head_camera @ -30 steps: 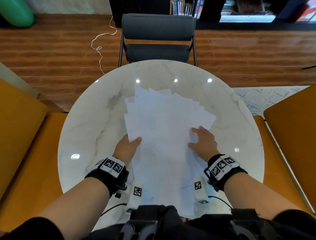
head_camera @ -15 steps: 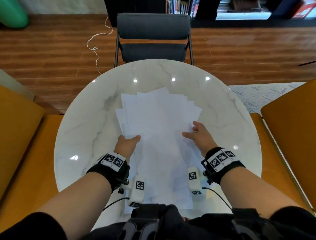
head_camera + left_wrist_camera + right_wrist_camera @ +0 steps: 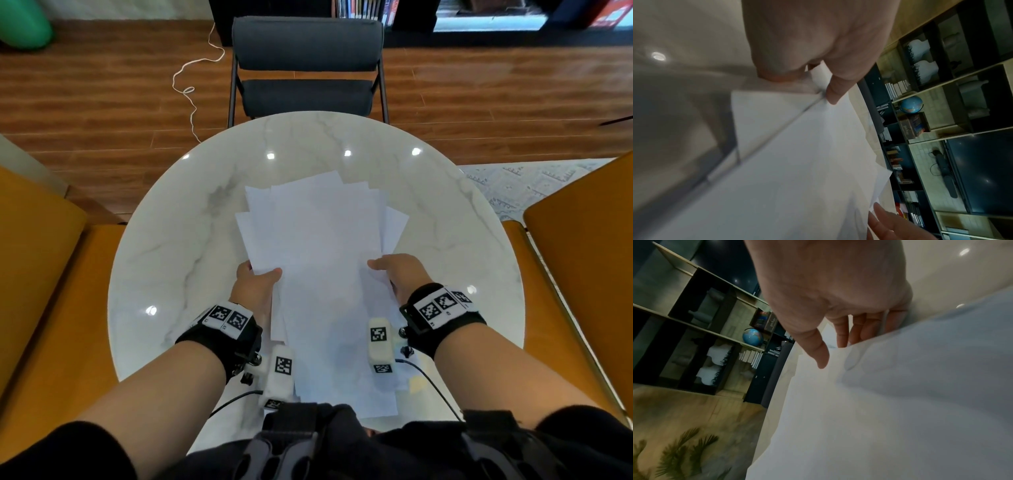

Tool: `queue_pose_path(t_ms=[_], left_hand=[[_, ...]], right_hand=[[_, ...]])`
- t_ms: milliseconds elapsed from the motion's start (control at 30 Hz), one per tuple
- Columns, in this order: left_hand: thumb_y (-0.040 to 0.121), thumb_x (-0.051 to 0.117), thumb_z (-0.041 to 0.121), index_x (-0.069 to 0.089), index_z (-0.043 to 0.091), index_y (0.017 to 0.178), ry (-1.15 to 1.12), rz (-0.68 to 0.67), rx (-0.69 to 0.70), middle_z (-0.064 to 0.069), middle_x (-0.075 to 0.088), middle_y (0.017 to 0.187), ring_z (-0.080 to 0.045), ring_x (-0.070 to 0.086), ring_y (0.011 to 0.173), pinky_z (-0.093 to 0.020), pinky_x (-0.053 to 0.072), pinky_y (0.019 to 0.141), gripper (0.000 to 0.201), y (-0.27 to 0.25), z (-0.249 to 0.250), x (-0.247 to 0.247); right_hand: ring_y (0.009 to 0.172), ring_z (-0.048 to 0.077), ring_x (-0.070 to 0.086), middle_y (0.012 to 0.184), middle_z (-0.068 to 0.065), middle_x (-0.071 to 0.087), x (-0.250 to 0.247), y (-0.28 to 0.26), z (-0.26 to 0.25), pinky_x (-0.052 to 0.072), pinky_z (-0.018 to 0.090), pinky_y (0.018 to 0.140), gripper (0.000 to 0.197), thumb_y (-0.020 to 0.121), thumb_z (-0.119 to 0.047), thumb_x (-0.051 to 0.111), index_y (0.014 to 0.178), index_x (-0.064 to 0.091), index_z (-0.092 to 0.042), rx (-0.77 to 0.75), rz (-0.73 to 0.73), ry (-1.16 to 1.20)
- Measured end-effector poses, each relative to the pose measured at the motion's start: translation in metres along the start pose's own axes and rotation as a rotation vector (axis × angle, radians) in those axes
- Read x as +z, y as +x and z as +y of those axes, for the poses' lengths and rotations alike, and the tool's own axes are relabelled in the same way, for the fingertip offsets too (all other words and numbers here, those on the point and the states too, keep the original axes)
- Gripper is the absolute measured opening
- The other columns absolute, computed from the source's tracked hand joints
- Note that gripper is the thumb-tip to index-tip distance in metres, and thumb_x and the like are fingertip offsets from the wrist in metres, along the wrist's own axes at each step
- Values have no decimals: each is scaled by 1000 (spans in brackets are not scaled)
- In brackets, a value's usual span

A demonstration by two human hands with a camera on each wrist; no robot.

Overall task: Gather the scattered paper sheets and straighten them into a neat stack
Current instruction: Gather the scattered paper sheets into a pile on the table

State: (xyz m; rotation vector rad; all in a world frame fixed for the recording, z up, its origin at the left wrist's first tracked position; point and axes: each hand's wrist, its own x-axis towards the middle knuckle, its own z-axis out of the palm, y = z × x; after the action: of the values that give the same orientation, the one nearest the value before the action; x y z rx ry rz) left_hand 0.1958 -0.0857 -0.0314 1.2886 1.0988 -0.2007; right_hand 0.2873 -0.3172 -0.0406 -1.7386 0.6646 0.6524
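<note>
A loose pile of white paper sheets [image 3: 322, 260] lies fanned on the round marble table [image 3: 171, 246], its far corners still splayed and its near end reaching the table's front edge. My left hand [image 3: 255, 281] grips the pile's left edge, thumb on top and fingers underneath; the left wrist view shows the same sheets [image 3: 797, 162] pinched by the hand [image 3: 826, 87]. My right hand [image 3: 394, 269] holds the right edge with the thumb over the top sheet. In the right wrist view its fingers [image 3: 857, 331] slip beneath the paper [image 3: 879, 402], which lifts at that edge.
A dark grey chair [image 3: 306, 68] faces me across the table. Orange seats stand on the left [image 3: 37, 257] and right [image 3: 582, 257]. A white cable [image 3: 195, 89] trails over the wooden floor. Shelves with a globe [image 3: 752, 335] line the far wall.
Both hands have drawn closer together and pulled toward me, squeezing the fan of sheets narrower. The right hand went from lying flat on the paper to gripping its edge.
</note>
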Motion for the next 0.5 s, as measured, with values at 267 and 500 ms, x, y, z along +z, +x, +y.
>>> queue_pose_path(t_ms=[267,500], left_hand=[[71,68,24,47,21,131,15,-34,78,-9,64,125,-34,64,109,-54,51,96,63,11,-4,-11],[90,57,20,48,19,132,221,-39,241,-2,62,124,-26,61,112,-43,46,104,43,-11,0,-8]], right_hand=[[119,38,56,129,20,56,4,-2,4,47,40,96,67,74,-6,78,132,48,6,-53,20,-45],[121,34,53,130,21,56,12,-12,5,41,38,101,51,87,-23,64,124,52,10,-75,-22,-413]])
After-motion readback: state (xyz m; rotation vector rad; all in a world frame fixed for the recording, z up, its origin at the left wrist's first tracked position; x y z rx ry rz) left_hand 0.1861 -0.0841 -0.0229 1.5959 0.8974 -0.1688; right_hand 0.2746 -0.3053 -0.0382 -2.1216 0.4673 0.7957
